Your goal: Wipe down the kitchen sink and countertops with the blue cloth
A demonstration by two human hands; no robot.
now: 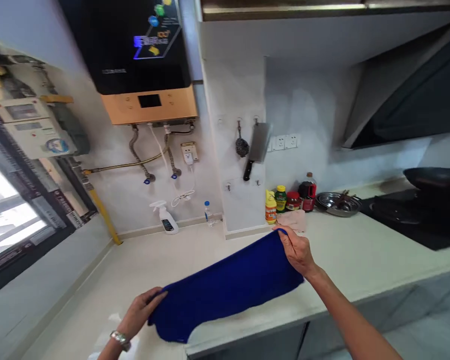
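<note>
A dark blue cloth (228, 282) is stretched between my two hands above the white countertop (341, 260). My left hand (140, 311), with a metal watch on its wrist, pinches the cloth's left upper corner. At the other end, my right hand (297, 250) grips the right upper corner, held higher and farther back. The cloth slants up to the right, and its lower edge hangs loose near the counter's front edge. Something white and see-through (114, 336) lies on the counter beside my left wrist, partly hidden by it.
Along the wall stand a white spray bottle (168, 220), a clear water bottle (209, 214), several sauce bottles and jars (281, 199), a pink cloth (294, 220) and metal bowls (337, 204). A cleaver (260, 142) hangs on the wall. A black stove (405, 215) is at right.
</note>
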